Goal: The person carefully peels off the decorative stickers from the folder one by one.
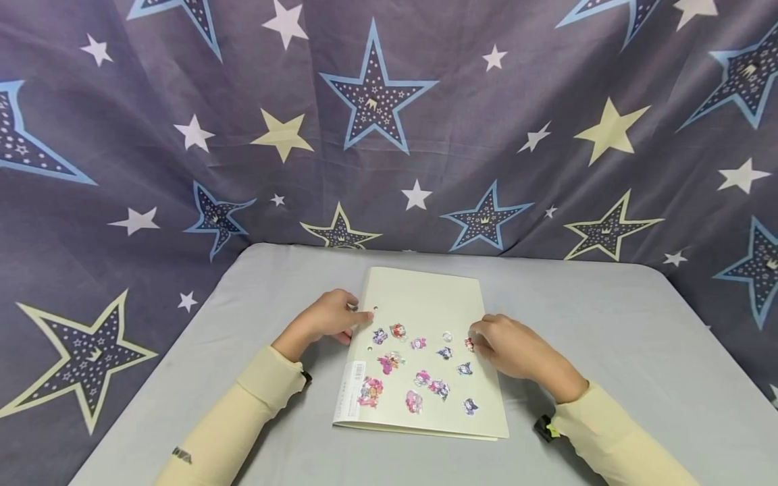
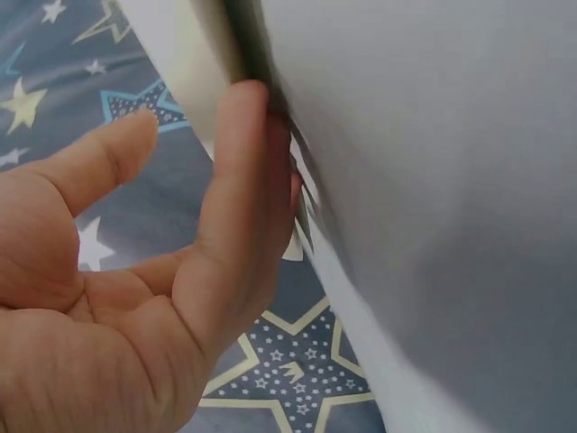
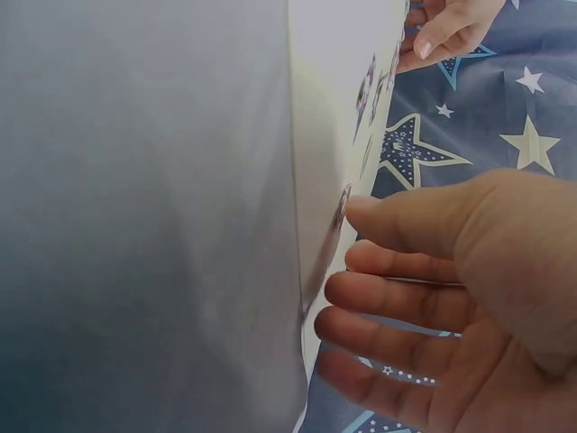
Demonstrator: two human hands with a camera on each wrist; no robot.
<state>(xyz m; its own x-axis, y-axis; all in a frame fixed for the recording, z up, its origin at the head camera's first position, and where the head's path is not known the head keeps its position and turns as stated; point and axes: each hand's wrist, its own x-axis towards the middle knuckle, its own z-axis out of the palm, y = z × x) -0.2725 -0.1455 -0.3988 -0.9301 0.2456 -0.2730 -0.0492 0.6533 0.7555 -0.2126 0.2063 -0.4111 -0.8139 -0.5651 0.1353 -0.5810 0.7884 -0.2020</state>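
Observation:
A cream file folder (image 1: 428, 304) lies closed on the table, its cover scattered with small cartoon stickers (image 1: 422, 378). Along its spine side are a barcode label (image 1: 350, 388) and two small metal rivets. My left hand (image 1: 331, 316) is at the spine, thumb over the cover's edge; in the left wrist view its fingers (image 2: 236, 171) extend fairly straight against the folder's side. At the opposite edge, my right hand (image 1: 513, 345) has its thumb beside a red sticker (image 1: 469, 344). The right wrist view shows loosely bent fingers (image 3: 397, 302) along that edge.
A pale grey cloth covers the table (image 1: 608, 324). Behind it and at both sides hangs a dark curtain (image 1: 456, 148) printed with stars. Dark bands show at both cuffs, the right one (image 1: 545, 428) with a yellow-green bit.

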